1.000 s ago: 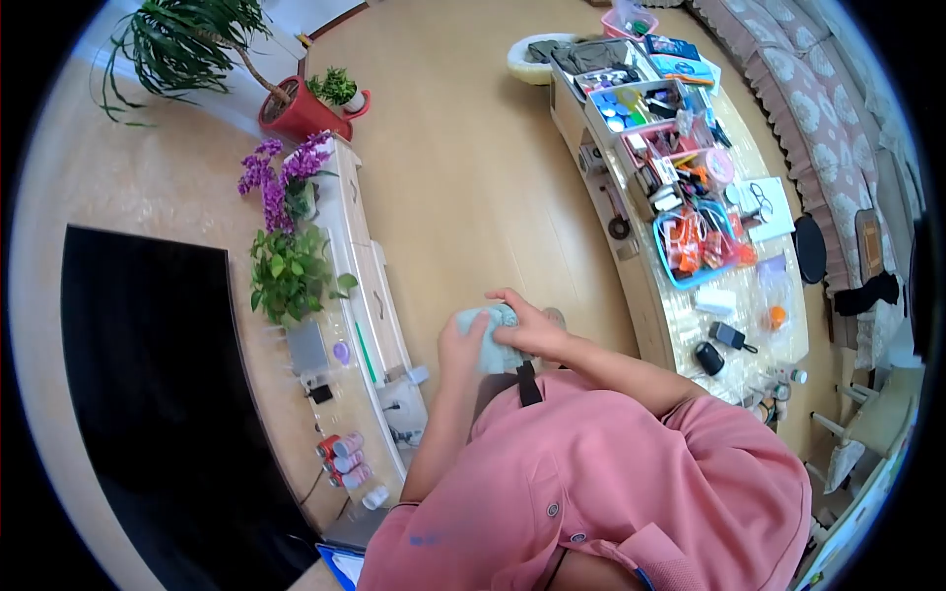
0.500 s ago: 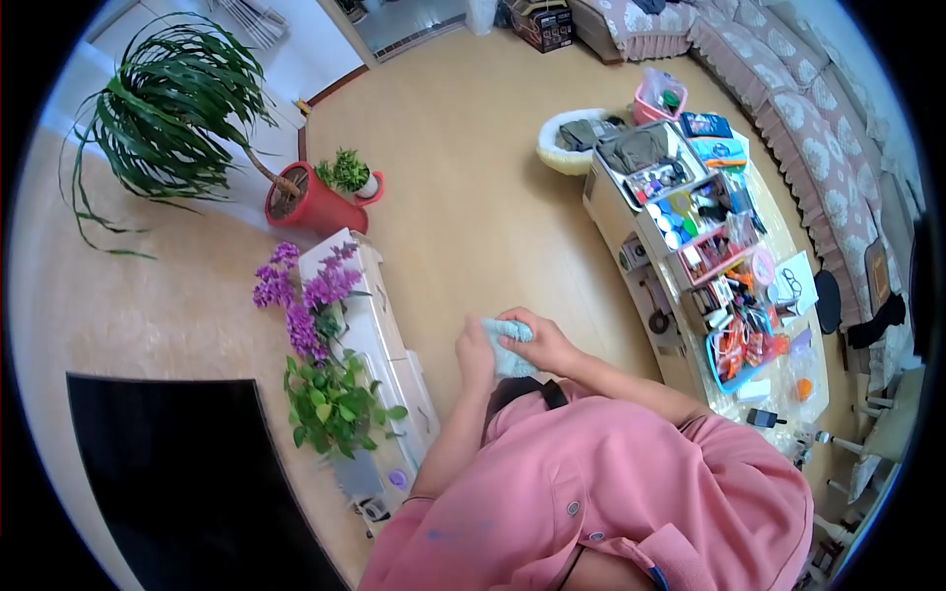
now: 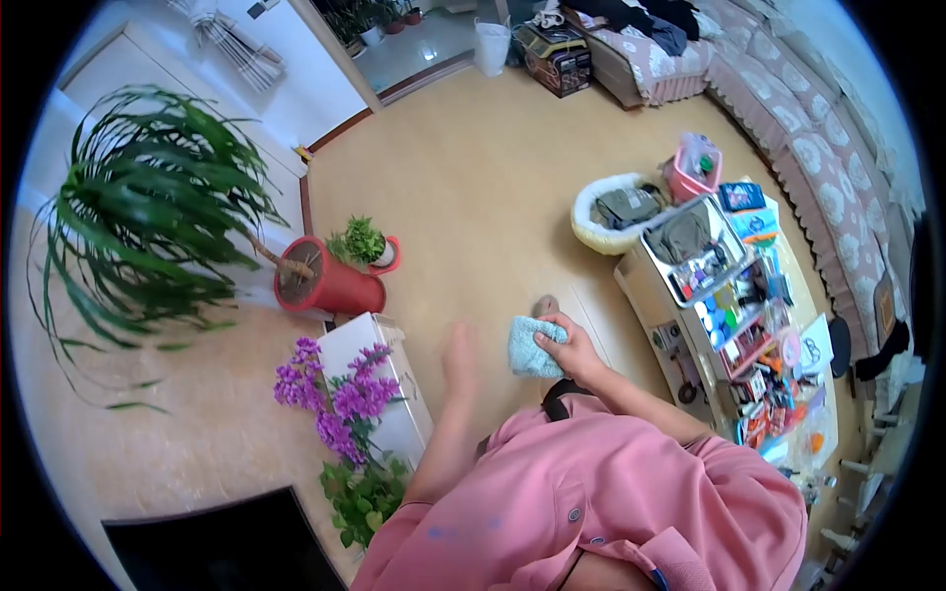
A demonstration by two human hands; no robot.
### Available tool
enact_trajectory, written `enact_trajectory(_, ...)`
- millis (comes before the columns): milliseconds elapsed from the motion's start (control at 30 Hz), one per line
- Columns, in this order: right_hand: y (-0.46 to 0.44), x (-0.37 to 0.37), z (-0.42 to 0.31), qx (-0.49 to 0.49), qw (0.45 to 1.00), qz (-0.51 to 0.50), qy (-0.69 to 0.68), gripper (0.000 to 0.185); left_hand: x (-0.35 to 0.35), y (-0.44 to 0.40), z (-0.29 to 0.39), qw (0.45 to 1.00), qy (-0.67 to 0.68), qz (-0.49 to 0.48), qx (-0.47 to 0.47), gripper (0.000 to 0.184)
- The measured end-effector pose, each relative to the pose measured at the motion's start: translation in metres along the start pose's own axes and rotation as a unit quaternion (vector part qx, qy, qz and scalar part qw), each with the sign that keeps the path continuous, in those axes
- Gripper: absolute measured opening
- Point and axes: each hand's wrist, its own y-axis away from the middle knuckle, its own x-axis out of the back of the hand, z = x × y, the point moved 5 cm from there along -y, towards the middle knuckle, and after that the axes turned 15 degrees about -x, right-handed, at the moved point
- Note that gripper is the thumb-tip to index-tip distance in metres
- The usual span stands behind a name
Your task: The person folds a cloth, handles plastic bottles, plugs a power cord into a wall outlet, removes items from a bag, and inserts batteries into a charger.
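In front of my pink shirt, a light blue cloth (image 3: 528, 353), folded into a small square, is in my right hand (image 3: 572, 347). The thumb lies on top of it and the fingers go behind, where they are hidden. My left hand (image 3: 459, 347) is raised over the floor to the left of the cloth, apart from it. Motion smears its fingers, and I see nothing in it. The tip of a shoe (image 3: 546, 306) shows just beyond the cloth.
To my left stands a white cabinet (image 3: 367, 345) with purple flowers (image 3: 360, 396), near a red pot (image 3: 340, 281) holding a large plant. On the right, a long table (image 3: 642, 281) carries trays of small items. A padded pet bed (image 3: 589, 234) lies beside its far end.
Both hands were together on the cloth. My left hand has let go and moved left, while my right hand holds the cloth farther right. The view has shifted forward along the room.
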Motion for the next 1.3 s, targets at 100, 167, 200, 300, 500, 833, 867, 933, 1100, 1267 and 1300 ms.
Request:
enact_trajectory(100,-0.074,-0.015,-0.035,-0.004,1.0,-0.004,0.003,0.029,-0.02,-0.067,0.013,0.992,0.0,-0.039,-0.123,0.029)
enact_trajectory(167,-0.121,-0.025,-0.066,0.004,1.0,0.003,0.019,0.032,-0.022,-0.118,0.025,0.976,0.015,-0.108,-0.191,0.04)
enact_trajectory(200,-0.142,-0.029,-0.08,-0.007,1.0,-0.014,-0.014,0.034,-0.023,-0.14,0.03,0.964,0.025,-0.145,-0.22,0.047)
enact_trajectory(300,-0.207,-0.039,-0.132,-0.023,0.995,-0.056,-0.076,0.039,-0.026,-0.203,0.032,0.941,0.025,-0.205,-0.27,0.066)
enact_trajectory(500,-0.298,-0.059,-0.199,-0.071,0.986,-0.114,-0.098,0.047,-0.037,-0.309,-0.003,0.965,0.127,-0.171,-0.154,0.079)
enact_trajectory(833,-0.493,-0.09,-0.277,-0.061,0.995,-0.077,-0.03,0.044,-0.073,-0.527,-0.116,0.954,0.289,-0.077,0.024,0.043)
enact_trajectory(867,-0.517,-0.097,-0.292,-0.061,0.995,-0.075,-0.007,0.043,-0.07,-0.56,-0.125,0.953,0.287,-0.088,0.032,0.044)
enact_trajectory(933,-0.557,-0.107,-0.314,-0.088,0.996,-0.011,0.024,0.042,-0.058,-0.612,-0.146,0.952,0.278,-0.114,0.062,0.046)
enact_trajectory(1100,-0.645,-0.134,-0.354,-0.056,0.993,0.064,-0.084,0.033,-0.035,-0.73,-0.095,0.916,0.11,-0.16,-0.351,0.055)
enact_trajectory(1267,-0.697,-0.158,-0.429,-0.146,0.883,-0.09,-0.436,0.036,-0.072,-0.792,-0.108,0.899,0.011,-0.185,-0.397,0.057)
enact_trajectory(1300,-0.715,-0.157,-0.436,-0.128,0.873,-0.114,-0.456,0.044,-0.078,-0.808,-0.115,0.899,0.004,-0.19,-0.395,0.057)
